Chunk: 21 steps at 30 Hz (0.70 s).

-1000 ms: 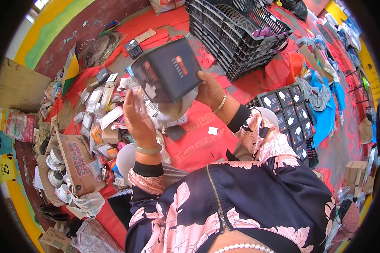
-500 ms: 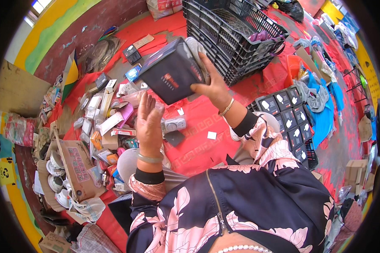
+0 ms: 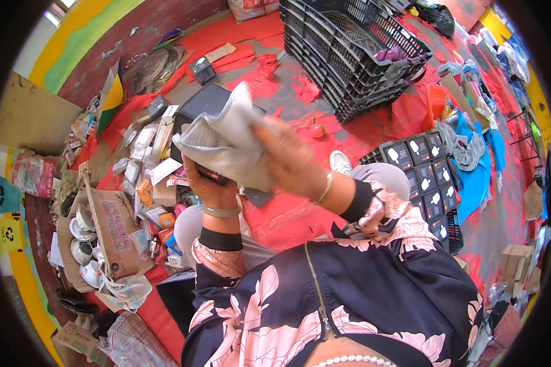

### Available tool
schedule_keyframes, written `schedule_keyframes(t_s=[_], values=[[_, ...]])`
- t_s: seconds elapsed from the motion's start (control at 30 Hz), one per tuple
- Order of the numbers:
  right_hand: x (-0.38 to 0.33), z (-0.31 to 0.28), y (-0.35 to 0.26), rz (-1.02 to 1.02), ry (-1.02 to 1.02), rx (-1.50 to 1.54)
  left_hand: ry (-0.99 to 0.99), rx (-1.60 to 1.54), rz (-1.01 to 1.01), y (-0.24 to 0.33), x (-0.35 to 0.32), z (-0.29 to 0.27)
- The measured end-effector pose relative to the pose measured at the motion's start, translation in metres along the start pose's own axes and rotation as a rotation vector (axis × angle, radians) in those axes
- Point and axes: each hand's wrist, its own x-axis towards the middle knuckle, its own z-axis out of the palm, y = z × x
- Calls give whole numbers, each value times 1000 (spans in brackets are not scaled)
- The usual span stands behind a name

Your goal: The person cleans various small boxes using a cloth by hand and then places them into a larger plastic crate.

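Observation:
A black box (image 3: 209, 100) is in front of me, partly hidden under a light grey cloth (image 3: 217, 137). My left hand (image 3: 211, 191) is closed on the near side of the box, its fingers partly covered by the cloth. Across the cloth lies my right hand (image 3: 294, 159), smeared by motion, with the cloth bunched under its fingers. The box's printed side is turned out of sight.
Stacked black plastic crates (image 3: 343, 61) stand ahead. A crate of black boxes (image 3: 419, 168) sits to my right, beside an orange tub (image 3: 438, 101). Small packages (image 3: 147, 147) heap up at left, behind a cardboard carton (image 3: 113, 229) and white cups (image 3: 82, 251).
The box has turned and come lower and nearer. My left hand, free and spread before, now grips it. My right hand has moved the cloth across the box.

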Motion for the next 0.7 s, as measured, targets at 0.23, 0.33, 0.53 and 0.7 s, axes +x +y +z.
schedule_keyframes(t_s=[0.23, 0.33, 0.53, 0.7], values=[[24, -119, 104, 555, -168, -122, -31, -134, -112, 14, -14, -3], [18, -134, 133, 582, 194, -328, -72, -120, -163, 17, -12, -1], [64, -91, 28, 482, 338, 273, -70, -132, -198, 11, -21, 4], [49, -33, -28, 39, -336, -145, -39, -142, -231, -3, -23, 6]])
